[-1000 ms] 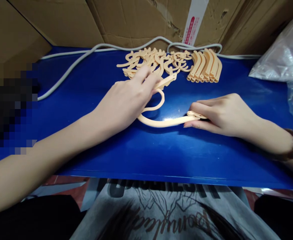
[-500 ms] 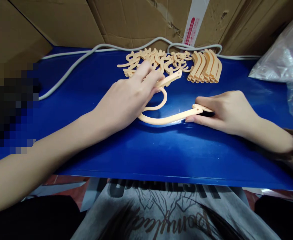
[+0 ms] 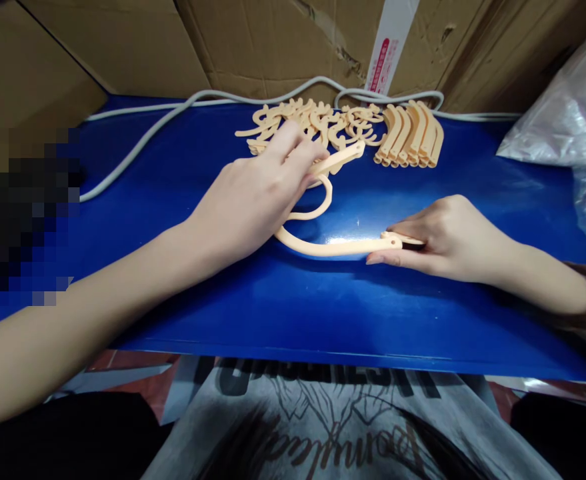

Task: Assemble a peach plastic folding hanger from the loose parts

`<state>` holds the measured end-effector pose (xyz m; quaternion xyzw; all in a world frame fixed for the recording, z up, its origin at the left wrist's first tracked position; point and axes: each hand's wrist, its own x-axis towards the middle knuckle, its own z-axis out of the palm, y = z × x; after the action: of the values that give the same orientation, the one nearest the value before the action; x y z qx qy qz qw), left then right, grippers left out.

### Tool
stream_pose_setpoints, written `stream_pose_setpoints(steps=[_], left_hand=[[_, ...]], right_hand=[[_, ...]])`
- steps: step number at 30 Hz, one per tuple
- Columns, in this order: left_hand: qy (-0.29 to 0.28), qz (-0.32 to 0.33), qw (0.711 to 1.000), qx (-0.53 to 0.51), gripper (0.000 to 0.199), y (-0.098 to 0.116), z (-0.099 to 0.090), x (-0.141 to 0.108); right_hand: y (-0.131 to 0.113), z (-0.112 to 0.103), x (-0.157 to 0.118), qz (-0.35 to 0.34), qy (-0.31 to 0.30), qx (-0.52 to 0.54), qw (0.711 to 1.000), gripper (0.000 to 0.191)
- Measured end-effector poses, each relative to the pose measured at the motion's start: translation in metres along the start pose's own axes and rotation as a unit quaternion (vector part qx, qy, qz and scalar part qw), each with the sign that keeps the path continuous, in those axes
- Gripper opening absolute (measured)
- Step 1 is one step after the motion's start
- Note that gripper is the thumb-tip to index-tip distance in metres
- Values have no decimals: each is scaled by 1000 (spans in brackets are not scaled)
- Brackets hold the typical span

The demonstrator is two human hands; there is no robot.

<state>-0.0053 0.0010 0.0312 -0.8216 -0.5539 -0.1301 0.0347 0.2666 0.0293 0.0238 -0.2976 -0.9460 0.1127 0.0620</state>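
Note:
A beige plastic folding hanger (image 3: 330, 249) is spread between my two hands above the blue table. My left hand (image 3: 260, 190) is closed around its left part, and the palm and fingers hide how the pieces join there. From those fingers a straight beige piece (image 3: 345, 157) sticks out to the upper right. A curved hook (image 3: 327, 200) loops out just below it. My right hand (image 3: 445, 237) pinches the far end of the long curved arm, where a small hole shows. A short flat beige piece (image 3: 409, 239) juts between its thumb and fingers.
A loose heap of beige hooks and curved pieces (image 3: 313, 120) lies at the back of the blue table (image 3: 293, 313). Beside it is a neat row of curved arms (image 3: 413, 137). A white cable (image 3: 147, 137) runs behind, before cardboard boxes (image 3: 273, 47). Clear plastic bags (image 3: 557, 107) stand right.
My right hand has moved slightly down toward me, lowering the right end of the hanger arm. My left hand has stayed almost still with its grip unchanged.

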Motion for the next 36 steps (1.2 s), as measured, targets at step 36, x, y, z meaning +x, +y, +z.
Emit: stream_pose_setpoints(steps=[36], left_hand=[[-10, 7, 1000, 11, 39, 1, 1, -1]], right_hand=[[-13, 1, -2, -81, 104, -297, 946, 63]])
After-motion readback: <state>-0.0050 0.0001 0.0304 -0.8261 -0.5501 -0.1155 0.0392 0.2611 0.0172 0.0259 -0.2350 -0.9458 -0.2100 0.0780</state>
